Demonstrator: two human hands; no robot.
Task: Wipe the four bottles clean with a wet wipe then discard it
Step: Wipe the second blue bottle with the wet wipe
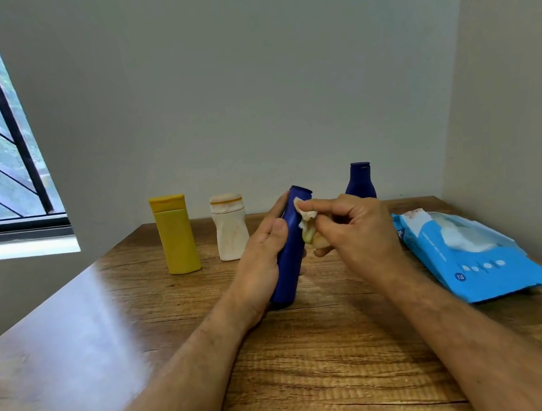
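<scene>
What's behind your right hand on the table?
Behind the right hand stands a dark blue bottle: its cap and shoulders show, its lower body and base are covered by the hand.

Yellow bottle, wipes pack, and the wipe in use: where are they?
yellow bottle (pixel 178 244), head view, mid body.
wipes pack (pixel 495 266), head view, blue front.
wet wipe (pixel 306 221), head view, bunched part.

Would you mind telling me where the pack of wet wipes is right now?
In the head view, the pack of wet wipes lies flat on the wooden table at the right, beside the right hand.
</scene>
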